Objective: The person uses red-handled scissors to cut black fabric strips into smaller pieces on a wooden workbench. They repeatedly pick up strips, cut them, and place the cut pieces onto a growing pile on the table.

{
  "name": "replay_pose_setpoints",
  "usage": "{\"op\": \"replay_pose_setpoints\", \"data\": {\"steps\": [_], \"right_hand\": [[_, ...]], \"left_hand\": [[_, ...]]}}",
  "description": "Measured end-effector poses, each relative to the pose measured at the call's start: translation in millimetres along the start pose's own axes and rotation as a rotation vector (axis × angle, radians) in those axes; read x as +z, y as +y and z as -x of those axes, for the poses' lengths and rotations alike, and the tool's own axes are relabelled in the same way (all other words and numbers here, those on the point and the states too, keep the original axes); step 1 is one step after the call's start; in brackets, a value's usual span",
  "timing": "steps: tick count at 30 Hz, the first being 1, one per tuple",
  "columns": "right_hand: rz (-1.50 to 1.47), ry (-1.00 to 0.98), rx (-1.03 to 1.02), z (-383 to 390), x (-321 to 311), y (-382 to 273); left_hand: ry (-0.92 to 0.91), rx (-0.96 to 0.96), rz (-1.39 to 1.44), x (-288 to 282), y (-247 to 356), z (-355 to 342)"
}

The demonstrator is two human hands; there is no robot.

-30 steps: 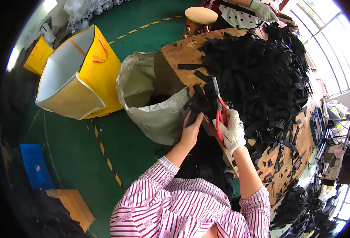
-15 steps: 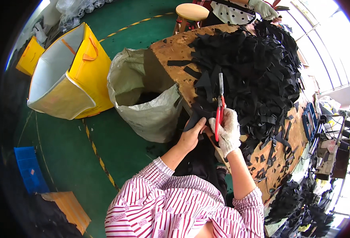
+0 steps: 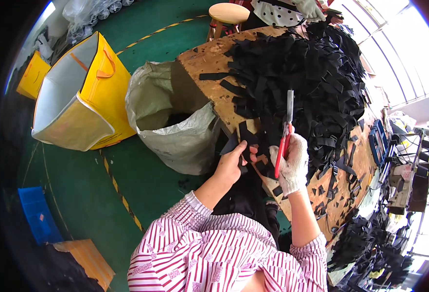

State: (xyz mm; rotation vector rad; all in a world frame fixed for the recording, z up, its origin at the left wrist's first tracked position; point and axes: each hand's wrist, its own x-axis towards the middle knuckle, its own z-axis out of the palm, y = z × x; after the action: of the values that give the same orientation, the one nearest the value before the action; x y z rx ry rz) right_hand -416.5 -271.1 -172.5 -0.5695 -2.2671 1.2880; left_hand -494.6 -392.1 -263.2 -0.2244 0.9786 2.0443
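Pulling apart: head view shows the hands wider spaced than half a second ago. Right hand (image 3: 294,164), in a white knit glove, now sits further right, clear of the left one. Its fingers are wrapped round the red-handled scissors (image 3: 286,136), blades pointing up-frame over the edge of the black strip pile (image 3: 306,78). Blades look edge-on; can't tell if they're fully closed.

Left hand (image 3: 228,168), bare, barely moves. Grip is a thumb-and-finger pinch on a black strip (image 3: 246,131). Strip is at the table edge, between the open woven sack (image 3: 187,153) and the scissors, and not touching the blades. More of it shows now: one black leg sticks up, a greyer flap lies at the thumb. Half a second ago the scissor handles were just beside it.

Wooden table (image 3: 207,61), sack and yellow bag (image 3: 110,92) keep their places relative to each other; whole scene slides slightly left in frame. Co-worker's gloved hand (image 3: 310,9) is still at the pile's far end.
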Motion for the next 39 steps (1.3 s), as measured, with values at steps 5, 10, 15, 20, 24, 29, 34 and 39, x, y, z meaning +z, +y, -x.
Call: {"op": "replay_pose_setpoints", "data": {"steps": [5, 10, 15, 20, 24, 29, 34, 39], "right_hand": [[0.033, -0.287, 0.029, 9, -4, -11], [0.405, -0.260, -0.266, 30, -6, -2], [0.443, -0.307, -0.331, 34, -9, 6], [0.441, -0.239, -0.404, 38, -8, 8], [0.415, -0.350, -0.194, 41, -10, 6], [0.141, -0.301, 0.059, 39, -11, 0], [-0.204, 0.018, 0.077, 54, -8, 22], [-0.161, 0.096, 0.175, 45, -20, 26]], "left_hand": [[0.046, -0.215, 0.112, 5, -12, -2], [0.068, -0.261, 0.127, 4, -21, -3], [-0.372, -0.325, 0.225, 6, -21, -4], [-0.447, -0.265, 0.194, 6, -10, 1], [-0.398, -0.250, 0.181, 4, -15, -1], [-0.284, -0.169, 0.244, 1, -19, -2], [-0.344, -0.205, 0.371, 9, -15, -4], [-0.280, -0.198, 0.228, 10, -19, 3]]}}
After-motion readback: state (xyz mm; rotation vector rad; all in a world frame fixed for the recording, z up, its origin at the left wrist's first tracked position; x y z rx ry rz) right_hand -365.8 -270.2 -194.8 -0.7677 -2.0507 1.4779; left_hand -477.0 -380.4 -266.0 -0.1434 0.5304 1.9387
